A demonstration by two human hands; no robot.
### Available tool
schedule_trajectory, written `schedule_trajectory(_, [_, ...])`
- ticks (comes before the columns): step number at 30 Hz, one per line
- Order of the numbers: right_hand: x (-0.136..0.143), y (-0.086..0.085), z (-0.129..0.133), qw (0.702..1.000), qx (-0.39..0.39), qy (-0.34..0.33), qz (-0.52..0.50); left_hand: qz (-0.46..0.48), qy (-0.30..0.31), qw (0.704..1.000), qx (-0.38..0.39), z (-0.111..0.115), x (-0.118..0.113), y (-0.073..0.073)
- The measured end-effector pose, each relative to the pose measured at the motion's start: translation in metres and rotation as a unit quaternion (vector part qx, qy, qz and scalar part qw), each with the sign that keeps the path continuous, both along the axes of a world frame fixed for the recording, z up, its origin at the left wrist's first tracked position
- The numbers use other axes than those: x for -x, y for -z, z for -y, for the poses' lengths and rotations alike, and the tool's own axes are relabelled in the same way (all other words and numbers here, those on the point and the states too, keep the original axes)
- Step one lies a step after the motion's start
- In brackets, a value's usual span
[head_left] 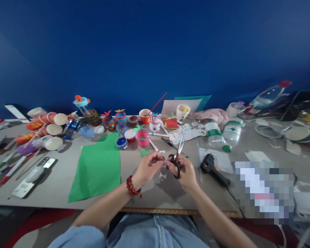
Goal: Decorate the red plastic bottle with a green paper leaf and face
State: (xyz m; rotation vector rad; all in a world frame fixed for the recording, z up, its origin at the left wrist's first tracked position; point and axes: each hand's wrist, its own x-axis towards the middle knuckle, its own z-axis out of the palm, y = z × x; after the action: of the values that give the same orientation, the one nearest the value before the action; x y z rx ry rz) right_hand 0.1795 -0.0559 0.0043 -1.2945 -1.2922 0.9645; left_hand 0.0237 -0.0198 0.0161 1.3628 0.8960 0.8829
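My left hand (148,168) is closed in a pinch, with a small white piece of paper (165,162) just showing at its fingertips. My right hand (187,172) is wrapped round black-handled scissors (180,148), whose blades point up and away from me. The right thumb and finger reach close to the left fingertips, and whether they also touch the white piece cannot be made out. White paper scraps (162,176) lie on the table below the hands. A green cut-out (144,152) lies just beyond my left hand.
A green sheet (98,168) lies left of my hands and a phone (33,177) farther left. Paint jars (142,138) and cups (145,116) line the back. To the right are a black glue gun (213,170) and plastic bottles (214,133). A blue wall (155,51) rises behind.
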Motion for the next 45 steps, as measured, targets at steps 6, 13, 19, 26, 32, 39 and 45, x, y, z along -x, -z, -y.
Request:
schedule_trajectory(6, [-0.001,0.003,0.014,0.99,0.096,-0.103,-0.001,0.019,-0.029,0.999,-0.028,0.002,0.004,-0.009])
schedule_trajectory(13, [0.001,0.012,0.023,0.978,0.121,-0.168,-0.014,0.031,-0.055,0.998,-0.02,0.005,0.002,-0.012])
schedule_trajectory(19, [0.003,0.011,0.021,0.977,0.13,-0.167,-0.027,0.043,-0.038,0.998,-0.035,0.005,0.001,-0.012])
schedule_trajectory(26, [0.003,0.01,0.02,0.975,0.144,-0.165,-0.029,0.028,-0.037,0.999,-0.02,0.004,0.001,-0.012])
schedule_trajectory(32, [0.003,0.01,0.019,0.977,0.145,-0.157,-0.02,0.015,-0.038,0.999,-0.01,0.003,0.001,-0.013])
schedule_trajectory(39, [0.001,0.017,0.019,0.978,0.136,-0.155,0.001,0.004,-0.039,0.999,-0.008,0.003,0.001,-0.016])
schedule_trajectory(45, [0.001,0.019,0.019,0.981,0.125,-0.15,0.017,0.005,-0.04,0.999,0.001,0.002,0.001,-0.014])
